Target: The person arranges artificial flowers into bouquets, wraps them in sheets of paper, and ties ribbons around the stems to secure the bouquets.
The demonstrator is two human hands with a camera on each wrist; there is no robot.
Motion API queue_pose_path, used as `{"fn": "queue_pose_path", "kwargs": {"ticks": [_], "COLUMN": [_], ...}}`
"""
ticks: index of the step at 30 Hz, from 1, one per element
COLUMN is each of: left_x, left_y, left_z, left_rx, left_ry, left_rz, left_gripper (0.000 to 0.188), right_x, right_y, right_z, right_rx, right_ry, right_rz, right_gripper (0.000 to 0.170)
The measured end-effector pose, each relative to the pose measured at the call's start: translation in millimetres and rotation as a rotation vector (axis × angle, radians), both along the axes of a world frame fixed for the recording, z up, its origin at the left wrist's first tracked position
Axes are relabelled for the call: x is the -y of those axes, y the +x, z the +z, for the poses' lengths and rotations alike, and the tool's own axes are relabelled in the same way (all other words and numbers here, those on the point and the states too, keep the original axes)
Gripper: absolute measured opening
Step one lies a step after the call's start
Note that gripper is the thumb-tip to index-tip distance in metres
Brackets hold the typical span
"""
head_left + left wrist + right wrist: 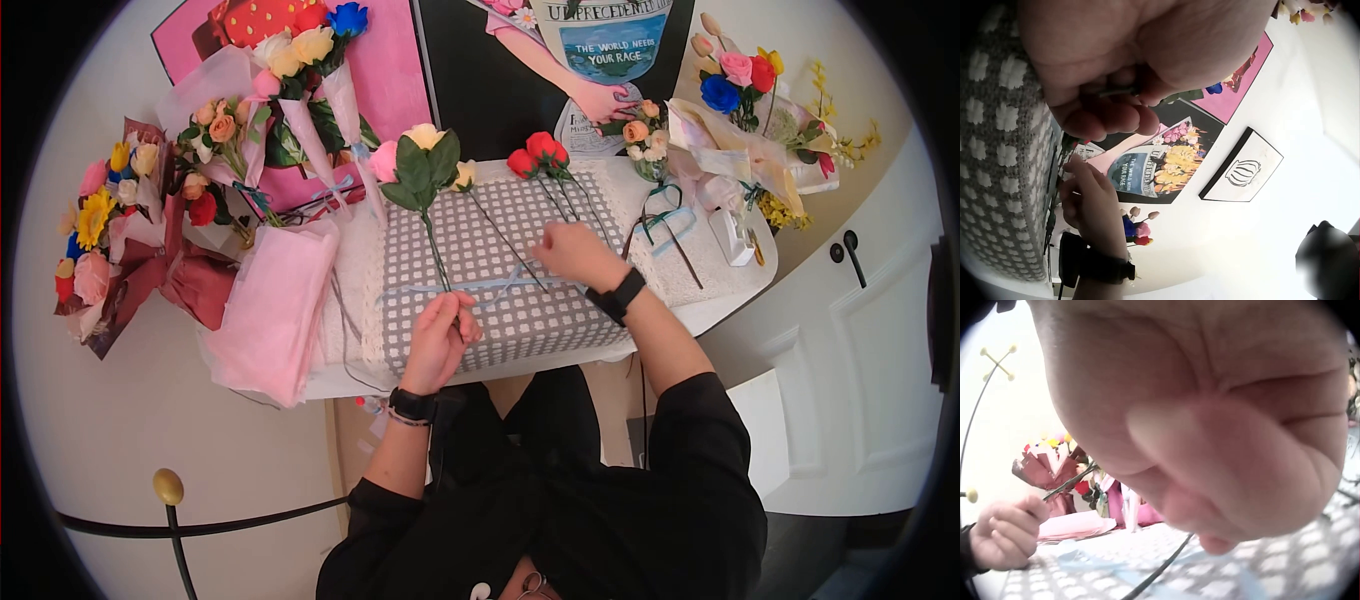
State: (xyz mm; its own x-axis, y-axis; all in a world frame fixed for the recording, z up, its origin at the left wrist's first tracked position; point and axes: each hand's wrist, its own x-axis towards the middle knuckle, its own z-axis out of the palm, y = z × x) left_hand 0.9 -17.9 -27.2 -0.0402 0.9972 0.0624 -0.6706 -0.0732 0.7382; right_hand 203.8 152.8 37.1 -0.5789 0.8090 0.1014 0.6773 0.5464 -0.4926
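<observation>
My left hand [440, 335] grips the lower stems of a small bunch above the checked cloth: a pink rose [384, 161], a cream rose [425, 136] and dark green leaves [420, 170]. In the left wrist view its fingers curl round a stem. My right hand [575, 252] is over the cloth, fingers curled, at the stem [1161, 570] of a single cream rose [464, 175]; I cannot tell how firmly it pinches it. Red roses [540, 153] lie just beyond that hand, stems towards it. A light blue ribbon [500, 284] runs across the cloth between my hands.
The grey checked cloth [405, 345] covers the table's middle. Folded pink wrapping [270, 310] lies at the left, beside wrapped bouquets [165, 235]. Further bouquets [750, 135], dark ribbon [680, 245] and a white box [735, 240] stand or lie at the right.
</observation>
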Motion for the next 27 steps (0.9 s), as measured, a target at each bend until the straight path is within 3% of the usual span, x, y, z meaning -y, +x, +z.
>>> {"fn": "queue_pose_path", "kwargs": {"ticks": [6, 9, 13, 18, 24, 27], "left_x": [-2.3, -2.2, -0.6, -0.4, -1.8, -2.2], "left_y": [-0.1, 0.2, -1.2, -2.7, -3.5, -4.8], "left_z": [-0.9, -0.7, -1.7, -1.5, -0.9, -2.9], "left_rx": [-0.023, -0.017, -0.011, -0.032, -0.033, -0.028], "left_ry": [0.002, 0.006, 0.018, 0.004, -0.017, -0.012], "left_rz": [-0.01, -0.011, -0.015, -0.025, -0.042, -0.053], "left_gripper": [0.026, 0.027, 0.027, 0.027, 0.027, 0.028], "right_x": [-60.2, -68.8, -71.7, -100.9, -92.7, -99.5], "right_y": [45.4, 40.3, 34.1, 39.7, 43.8, 58.2], "right_z": [-4.7, -12.8, -29.8, -61.7, -36.9, -27.3], "right_rx": [0.169, 0.318, 0.347, 0.474, 0.474, 0.517], "right_ry": [0.242, 0.101, 0.249, 0.488, 0.609, 0.552], "right_rz": [-0.088, -0.073, -0.153, 0.115, 0.271, 0.246], "right_gripper": [0.039, 0.044, 0.039, 0.02, 0.014, 0.015]}}
